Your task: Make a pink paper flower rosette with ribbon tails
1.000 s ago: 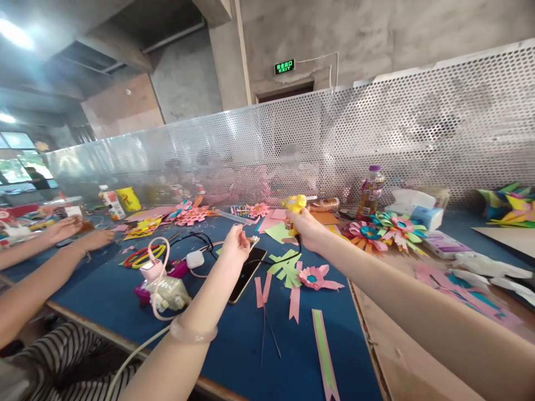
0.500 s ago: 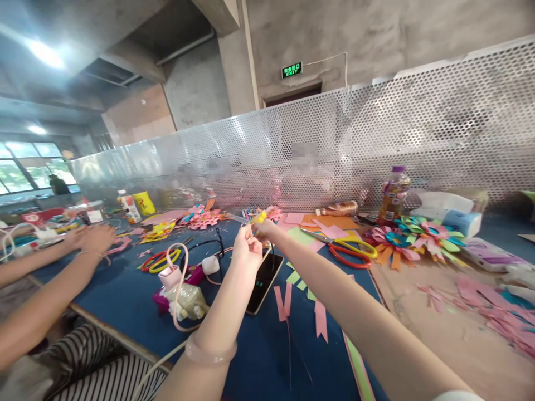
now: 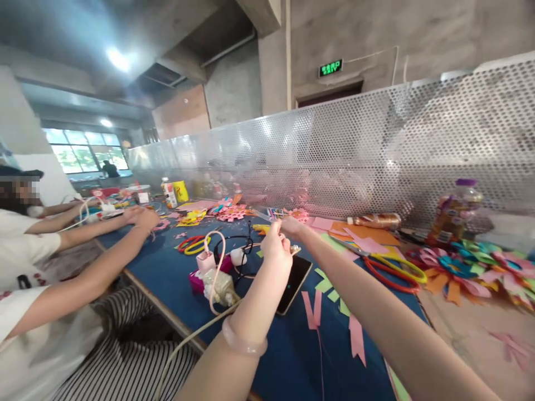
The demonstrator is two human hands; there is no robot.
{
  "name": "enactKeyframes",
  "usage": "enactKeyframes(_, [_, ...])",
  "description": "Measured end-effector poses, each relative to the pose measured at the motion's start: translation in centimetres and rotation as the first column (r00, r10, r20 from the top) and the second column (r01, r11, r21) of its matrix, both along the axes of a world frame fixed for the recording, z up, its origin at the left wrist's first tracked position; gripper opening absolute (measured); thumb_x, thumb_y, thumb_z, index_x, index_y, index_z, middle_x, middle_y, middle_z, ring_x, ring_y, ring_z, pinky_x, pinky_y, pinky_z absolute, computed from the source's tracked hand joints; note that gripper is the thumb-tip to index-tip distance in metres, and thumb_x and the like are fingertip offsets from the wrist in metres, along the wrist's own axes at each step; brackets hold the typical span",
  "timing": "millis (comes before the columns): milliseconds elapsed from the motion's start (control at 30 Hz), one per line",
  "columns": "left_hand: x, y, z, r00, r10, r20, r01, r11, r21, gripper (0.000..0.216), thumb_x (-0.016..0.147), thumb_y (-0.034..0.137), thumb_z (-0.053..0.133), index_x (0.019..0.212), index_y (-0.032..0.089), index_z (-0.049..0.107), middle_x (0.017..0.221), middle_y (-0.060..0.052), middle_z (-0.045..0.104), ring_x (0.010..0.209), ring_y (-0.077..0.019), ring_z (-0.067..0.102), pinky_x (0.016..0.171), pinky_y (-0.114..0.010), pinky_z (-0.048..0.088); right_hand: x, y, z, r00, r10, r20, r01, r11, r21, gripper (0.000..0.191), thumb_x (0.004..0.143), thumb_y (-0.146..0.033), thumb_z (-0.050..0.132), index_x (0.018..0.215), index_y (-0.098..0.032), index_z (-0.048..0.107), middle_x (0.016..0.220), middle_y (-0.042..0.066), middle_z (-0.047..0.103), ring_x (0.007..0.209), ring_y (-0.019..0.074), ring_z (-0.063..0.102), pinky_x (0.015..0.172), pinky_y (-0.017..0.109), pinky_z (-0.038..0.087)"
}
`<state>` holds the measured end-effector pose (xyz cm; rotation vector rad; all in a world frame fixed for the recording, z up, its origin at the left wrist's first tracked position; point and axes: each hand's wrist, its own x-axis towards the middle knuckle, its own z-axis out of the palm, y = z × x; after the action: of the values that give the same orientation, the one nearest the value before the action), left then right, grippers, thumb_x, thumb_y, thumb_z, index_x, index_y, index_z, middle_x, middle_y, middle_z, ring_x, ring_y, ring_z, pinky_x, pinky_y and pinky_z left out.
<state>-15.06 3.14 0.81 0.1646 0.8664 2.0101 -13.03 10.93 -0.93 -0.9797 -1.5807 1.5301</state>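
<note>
My left hand (image 3: pixel 276 246) and my right hand (image 3: pixel 292 227) are stretched out together over the blue table (image 3: pixel 175 278). Both are closed, with their fingertips meeting on something small that I cannot make out. A small pale tip (image 3: pixel 295 249) shows just below them. A black phone (image 3: pixel 295 281) lies on the table right under the hands. A yellow object (image 3: pixel 261 228) lies on the table just left of my right hand. A pink bangle (image 3: pixel 244 344) sits on my left wrist.
A power strip with chargers and cables (image 3: pixel 213 275) lies left of the phone. Red and yellow scissors (image 3: pixel 393 272), paper flowers (image 3: pixel 460 270), pink paper strips (image 3: pixel 311 309) and a bottle (image 3: pixel 453 214) are to the right. Co-workers' arms (image 3: pixel 104 262) reach in from the left. A perforated metal screen (image 3: pixel 376 145) backs the table.
My right hand no longer shows the yellow tool it held and has come in to meet my left hand. The view has swung left, showing more of the co-workers.
</note>
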Motion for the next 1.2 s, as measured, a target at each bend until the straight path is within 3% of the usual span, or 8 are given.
enactKeyframes(100, [0.4,-0.2,-0.1,1.0,-0.001,-0.026,0.001,1.0,-0.009,0.026,0.066,0.016,0.066,0.059,0.014,0.041,0.053,0.009,0.036,0.036,0.0014,0.024,0.033,-0.013,0.016,3.4,1.3,1.6,0.99,0.119,0.075,-0.12,0.993,0.006,0.026,0.086,-0.029,0.051,0.107,-0.014,0.054,0.104,0.006,0.058,0.086,0.0159,0.058,0.073,0.035,0.05])
enactKeyframes(267, [2.1,-0.8,-0.7,0.983,-0.098,-0.157,0.095,0.995,-0.025,0.022,0.061,0.021,0.069,0.062,0.013,0.049,0.053,0.008,0.036,0.039,-0.0005,0.024,0.035,-0.015,0.017,9.5,-0.5,3.4,0.994,0.076,0.077,-0.082,0.994,0.076,0.01,0.079,-0.012,0.055,0.078,-0.006,0.063,0.07,0.009,0.063,0.064,0.0147,0.061,0.065,0.03,0.051])
enactKeyframes(433, [5.2,-1.7,-2.7,0.918,-0.246,-0.31,0.231,0.969,-0.086,0.019,0.058,0.024,0.072,0.064,0.014,0.056,0.048,0.008,0.032,0.041,-0.0028,0.026,0.039,-0.016,0.019,15.7,-6.2,2.0,0.99,-0.141,-0.029,0.144,0.98,0.138,0.017,0.082,-0.023,0.049,0.083,-0.013,0.062,0.08,0.008,0.065,0.07,0.0139,0.061,0.065,0.027,0.05])
enactKeyframes(533, [7.2,-2.9,-3.7,0.854,-0.374,-0.361,0.354,0.927,-0.124,0.019,0.057,0.024,0.073,0.063,0.014,0.058,0.048,0.007,0.033,0.042,-0.0031,0.027,0.04,-0.017,0.02,19.1,-9.9,0.7,0.937,-0.307,0.165,0.251,0.923,0.293,0.022,0.076,-0.033,0.055,0.087,-0.016,0.066,0.082,0.006,0.065,0.076,0.0174,0.059,0.061,0.026,0.046])
enactKeyframes(700, [9.6,-5.5,-4.3,0.575,-0.661,-0.482,0.645,0.729,-0.229,0.02,0.059,0.028,0.072,0.059,0.013,0.06,0.048,0.005,0.037,0.042,-0.0042,0.029,0.04,-0.018,0.021,23.6,-14.3,-0.1,0.887,-0.308,0.345,0.217,0.936,0.276,0.031,0.077,-0.048,0.052,0.084,-0.021,0.067,0.083,0.004,0.065,0.08,0.0196,0.057,0.067,0.028,0.041])
enactKeyframes(833, [10.6,-6.9,-4.4,0.376,-0.717,-0.587,0.714,0.628,-0.31,0.021,0.063,0.032,0.07,0.07,0.013,0.066,0.058,0.0,0.05,0.046,-0.0047,0.033,0.04,-0.019,0.019,25.9,-15.9,-0.8,0.92,-0.262,0.293,0.203,0.955,0.216,0.033,0.079,-0.05,0.05,0.092,-0.024,0.066,0.088,0.003,0.064,0.086,0.0188,0.054,0.071,0.027,0.04])
enactKeyframes(1033, [11.1,-7.7,-4.1,0.243,-0.775,-0.583,0.726,0.544,-0.42,0.019,0.063,0.03,0.07,0.066,0.012,0.063,0.066,-0.001,0.049,0.046,-0.0037,0.03,0.042,-0.021,0.015,27.0,-16.5,-2.0,0.969,-0.145,0.199,0.129,0.987,0.091,0.027,0.076,-0.046,0.057,0.089,-0.024,0.067,0.092,0.001,0.065,0.087,0.0172,0.055,0.075,0.026,0.04])
enactKeyframes(1200, [11.1,-7.8,-3.8,0.128,-0.813,-0.568,0.744,0.457,-0.487,0.012,0.065,0.024,0.067,0.063,0.013,0.062,0.067,0.0,0.049,0.043,-0.0025,0.026,0.042,-0.023,0.014,27.3,-16.6,-2.7,0.988,-0.128,0.09,0.117,0.986,0.118,0.017,0.072,-0.039,0.063,0.077,-0.023,0.066,0.081,-0.001,0.062,0.081,0.0147,0.055,0.075,0.025,0.041])
